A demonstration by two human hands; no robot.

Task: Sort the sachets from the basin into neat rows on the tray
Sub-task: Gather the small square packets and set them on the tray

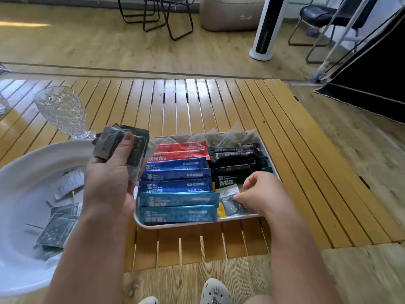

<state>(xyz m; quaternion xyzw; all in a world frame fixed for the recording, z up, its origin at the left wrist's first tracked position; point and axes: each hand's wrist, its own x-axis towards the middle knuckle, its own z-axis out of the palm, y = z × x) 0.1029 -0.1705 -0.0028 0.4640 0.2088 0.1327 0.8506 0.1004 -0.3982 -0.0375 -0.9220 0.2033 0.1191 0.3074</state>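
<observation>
- Tray (266, 148): white, on slatted table; sachets in rows — red (184, 150), blue (175, 176), light blue (177, 207) at left; black (234, 156), green (228, 179) at right; clear tea bags (223, 137) along far edge.
- Left hand (109, 178): above gap between basin and tray, grips stack (122, 145) of grey-black sachets.
- Right hand (260, 194): fingers pinch one grey sachet (232, 202) at tray's near right corner.
- Basin (19, 189): white, left of tray; grey sachets (57, 229) lie loose inside.
- Glass (63, 113) stands behind basin.
- Room: wood floor, chairs (162, 16), white fan (266, 29) beyond table (219, 102).
</observation>
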